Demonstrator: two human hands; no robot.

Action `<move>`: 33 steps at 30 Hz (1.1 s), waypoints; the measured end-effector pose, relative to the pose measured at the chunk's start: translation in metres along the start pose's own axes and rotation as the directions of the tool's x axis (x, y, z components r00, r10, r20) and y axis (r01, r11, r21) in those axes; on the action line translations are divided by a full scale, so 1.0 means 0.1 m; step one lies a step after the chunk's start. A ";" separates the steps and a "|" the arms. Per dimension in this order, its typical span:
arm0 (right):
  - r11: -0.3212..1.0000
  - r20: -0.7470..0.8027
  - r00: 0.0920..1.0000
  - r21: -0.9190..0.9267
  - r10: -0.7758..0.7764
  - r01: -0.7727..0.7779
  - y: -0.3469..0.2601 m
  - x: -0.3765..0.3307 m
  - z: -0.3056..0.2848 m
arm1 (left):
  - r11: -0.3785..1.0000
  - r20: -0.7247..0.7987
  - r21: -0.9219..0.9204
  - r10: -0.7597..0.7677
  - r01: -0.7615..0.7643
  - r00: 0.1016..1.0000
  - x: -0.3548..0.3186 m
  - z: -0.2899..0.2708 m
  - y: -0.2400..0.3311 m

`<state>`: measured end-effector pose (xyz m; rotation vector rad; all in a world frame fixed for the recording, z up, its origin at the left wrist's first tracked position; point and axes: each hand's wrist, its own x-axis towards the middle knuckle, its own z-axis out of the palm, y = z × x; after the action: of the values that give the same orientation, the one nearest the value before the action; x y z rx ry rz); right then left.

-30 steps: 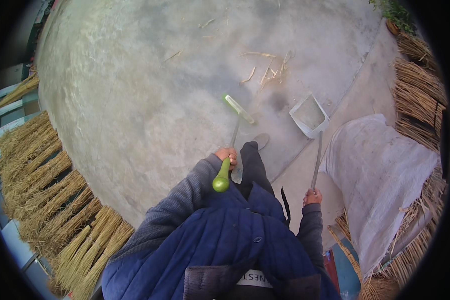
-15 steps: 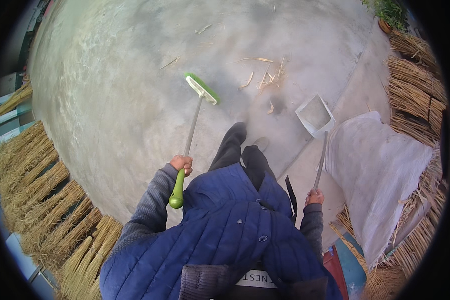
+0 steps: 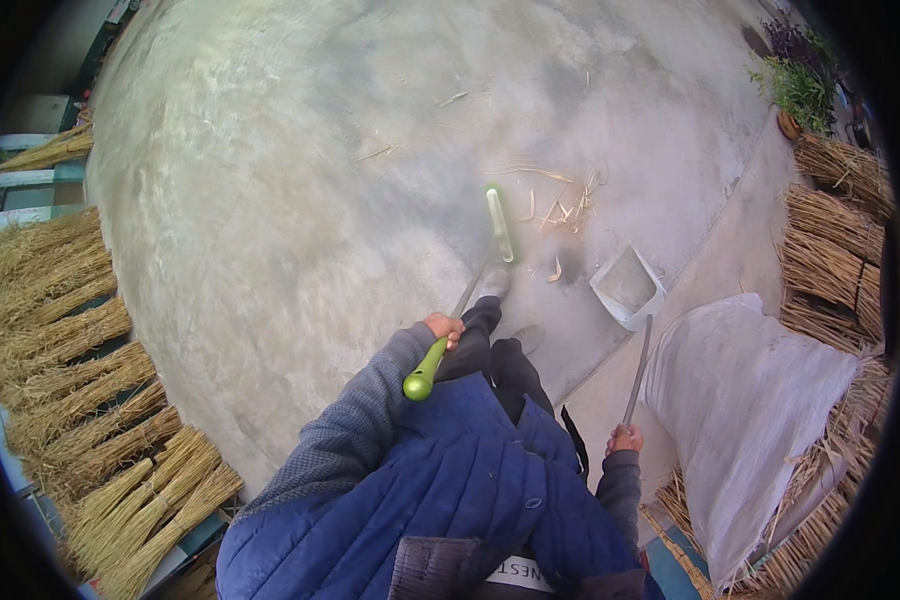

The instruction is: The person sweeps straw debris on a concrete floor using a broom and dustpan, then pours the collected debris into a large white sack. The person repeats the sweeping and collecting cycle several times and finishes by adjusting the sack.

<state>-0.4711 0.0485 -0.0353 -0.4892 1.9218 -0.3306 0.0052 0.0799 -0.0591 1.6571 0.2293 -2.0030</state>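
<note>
Two firm grips: left hand [image 3: 445,329] around broom [image 3: 500,226], right hand [image 3: 625,439] around dustpan handle [image 3: 638,375]; straw scraps [image 3: 567,213] beyond dustpan [image 3: 642,316], leftward; short low strokes likely best, dustpan flat.

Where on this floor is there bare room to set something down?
The widest bare patch is concrete floor between the left-hand straw bundles and the broom head. A smaller gap lies between the dustpan and the right shoe. It is crowded just right of the broom head, among straw scraps, and along the right side, with a pale sheet and stalk bundles.
</note>
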 end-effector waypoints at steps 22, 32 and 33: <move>0.977 -0.252 0.952 0.164 0.173 -0.135 -0.39 -0.80 1.80 | 0.119 -0.073 0.991 0.106 0.060 0.992 1.03 -4.02 3.20; 0.928 -0.196 0.938 0.300 0.287 -0.222 -0.58 -1.26 2.39 | 0.314 -0.143 0.945 0.127 0.097 0.981 0.47 -2.34 2.88; 0.927 -0.203 0.933 0.292 0.299 -0.234 -0.56 -1.26 2.42 | 0.386 -0.125 0.919 0.091 0.081 0.988 0.35 -2.26 2.94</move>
<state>-0.1948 0.0592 -0.0028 -0.0040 2.1118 -0.4762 0.3417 -0.0783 -0.0876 2.4331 -1.1005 -2.0960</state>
